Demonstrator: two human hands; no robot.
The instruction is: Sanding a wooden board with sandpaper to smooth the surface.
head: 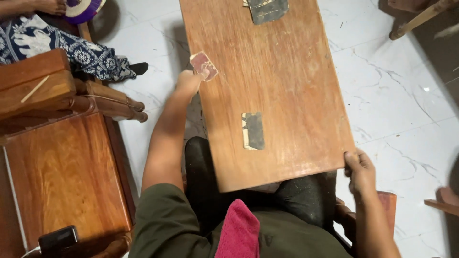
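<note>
Carefully, I'd keep my right hand [359, 168] gripping the wooden board [272, 91] corner while my left hand [190, 82] pinches the reddish sandpaper piece [203, 65] flat.

White marble floor [397, 95], wooden bench [62, 177]

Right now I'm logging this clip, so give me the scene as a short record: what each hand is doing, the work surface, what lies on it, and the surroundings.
left hand: holds a small reddish sandpaper piece against the board's left edge
right hand: grips the board's near right corner
board: brown wood, worn, resting across the person's lap
on board: dark sandpaper piece near the middle; another dark piece at the far end
lap: red cloth
left side: wooden bench with a dark phone
floor: white marble tiles
</note>
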